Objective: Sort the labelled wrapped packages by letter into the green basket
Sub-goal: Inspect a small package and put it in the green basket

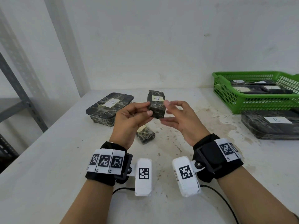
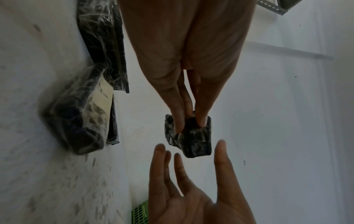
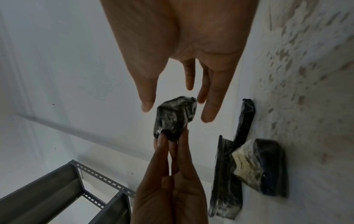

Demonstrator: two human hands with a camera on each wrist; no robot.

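Observation:
A small dark wrapped package labelled A (image 1: pixel 156 104) is held up above the table. My left hand (image 1: pixel 148 108) pinches its near left end between thumb and fingers (image 2: pixel 179 121). My right hand (image 1: pixel 165 112) is open just to its right, thumb by the label and fingers spread below, close around the package (image 3: pixel 173 118) without gripping it. The green basket (image 1: pixel 234 101) stands at the far right with several dark labelled packages inside. A second small wrapped package (image 1: pixel 145 135) lies on the table under my left hand.
A large wrapped box labelled B (image 1: pixel 110 107) lies at the back left of the white table (image 1: pixel 48 159). Another B box (image 1: pixel 273 125) sits in front of the basket. A grey metal shelf (image 3: pixel 57 189) stands beyond the table's left edge.

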